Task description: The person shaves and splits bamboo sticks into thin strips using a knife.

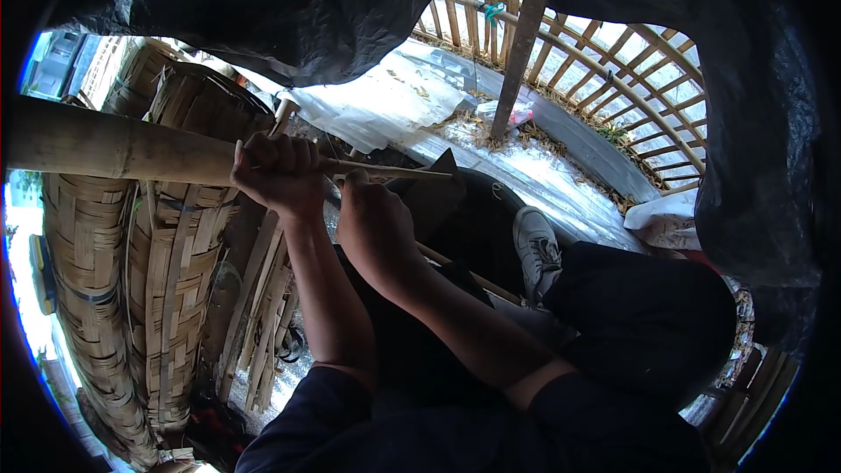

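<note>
A thick bamboo pole (131, 147) comes in from the left, and its right end meets my left hand (279, 173). That hand is closed in a fist round a thin bamboo strip (407, 172), which sticks out to the right. Close beside it, my right hand (375, 223) is closed too, its thumb pressed along the strip. Just past the right hand shows a dark, pointed, blade-like piece (447, 166), partly behind the strip. Whether the right hand also holds this piece, I cannot tell; its lower part is in shadow.
Tall woven bamboo baskets (88, 298) stand at the left, with split bamboo pieces (267, 324) beside them. Black plastic sheeting (333, 26) hangs overhead. A wooden post (526, 44) stands ahead, before a bamboo fence (631, 88). My white shoe (536, 250) is at the right.
</note>
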Demonstrator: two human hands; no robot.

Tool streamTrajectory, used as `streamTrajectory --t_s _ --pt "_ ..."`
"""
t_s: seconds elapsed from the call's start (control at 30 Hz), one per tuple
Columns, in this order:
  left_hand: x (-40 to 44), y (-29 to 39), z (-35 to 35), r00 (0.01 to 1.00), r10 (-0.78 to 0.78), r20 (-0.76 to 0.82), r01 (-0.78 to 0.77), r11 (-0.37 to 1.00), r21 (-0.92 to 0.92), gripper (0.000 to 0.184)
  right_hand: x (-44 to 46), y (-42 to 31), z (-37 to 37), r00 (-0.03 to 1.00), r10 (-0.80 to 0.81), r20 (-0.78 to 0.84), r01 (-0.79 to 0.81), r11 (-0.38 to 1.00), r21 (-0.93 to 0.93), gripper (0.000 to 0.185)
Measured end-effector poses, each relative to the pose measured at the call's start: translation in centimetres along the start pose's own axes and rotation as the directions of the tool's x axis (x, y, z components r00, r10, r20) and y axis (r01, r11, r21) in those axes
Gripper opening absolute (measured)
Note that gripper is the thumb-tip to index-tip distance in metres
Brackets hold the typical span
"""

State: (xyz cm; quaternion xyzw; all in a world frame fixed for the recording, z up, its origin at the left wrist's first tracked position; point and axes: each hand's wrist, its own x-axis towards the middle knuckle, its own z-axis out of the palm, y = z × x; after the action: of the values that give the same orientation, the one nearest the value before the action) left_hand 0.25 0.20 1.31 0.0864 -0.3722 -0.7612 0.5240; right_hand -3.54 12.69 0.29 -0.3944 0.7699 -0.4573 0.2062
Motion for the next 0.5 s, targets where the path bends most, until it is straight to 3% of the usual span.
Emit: streamTrajectory --t_s 0.13,0.23,0.3,0.5 --pt "-0.5 -0.5 -0.2 0.995 0.023 0.102 -0.020 0.999 -0.036 0.042 -0.6 -0.9 -2.5 0.996 0.022 0.083 -0.021 1.000 -0.012 0.011" --pt "-0.8 -1.2 1.1 0.955 0.012 0.296 -0.027 0.999 0.046 0.042 -1.0 -1.6 -4.5 0.984 0.040 0.171 -0.024 0.995 -0.093 0.012" --pt "-1.0 -1.4 1.4 0.942 -0.014 0.336 0.002 0.999 0.035 0.043 -1.0 -1.8 -5.7 0.972 0.121 0.200 -0.102 0.990 -0.101 0.013" --pt "-1.6 -2.0 2.3 0.925 -0.051 0.375 0.038 0.998 0.041 0.047 -0.3 -0.7 -5.0 0.987 0.123 0.108 -0.118 0.992 -0.045 0.013"
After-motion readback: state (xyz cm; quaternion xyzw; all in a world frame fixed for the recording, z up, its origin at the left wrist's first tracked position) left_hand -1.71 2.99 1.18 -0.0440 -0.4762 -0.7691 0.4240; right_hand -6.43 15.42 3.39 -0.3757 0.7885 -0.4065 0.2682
